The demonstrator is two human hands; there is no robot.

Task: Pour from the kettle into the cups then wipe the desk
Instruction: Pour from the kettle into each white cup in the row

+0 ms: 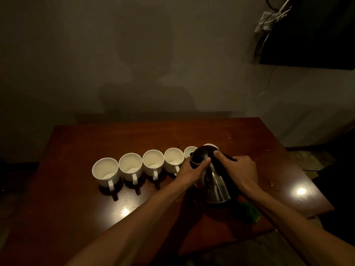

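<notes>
1. My right thumb lies along the dark lid. The rest of my right hand is wrapped round the handle of the kettle, gripping it firmly.
2. My left thumb presses the lid from the other side. My left hand holds the kettle's upper body near the spout, fingers curled round it to steady the tilt.
3. The kettle is tipped away from me, its steel base turned toward my chest and its spout down by the fifth cup in the row. I see no stream, as my left hand and the lid hide the spout's mouth.
4. Six white cups stand in a line across the desk, with the visible handles toward me. The sixth cup shows only a sliver of rim behind the lid. The four to the left are in plain view, the nearest just beside my left hand, but the light is too dim to tell whether they hold water.
5. A green cloth lies on the desk under my right forearm, near the kettle's base, untouched.
6. My judgement is that I am in the pouring step, working at the right end of the row. I cannot say how many cups are filled. The wiping is not yet begun, and a few pale flecks on the wood at the right may be drops to clear.
</notes>
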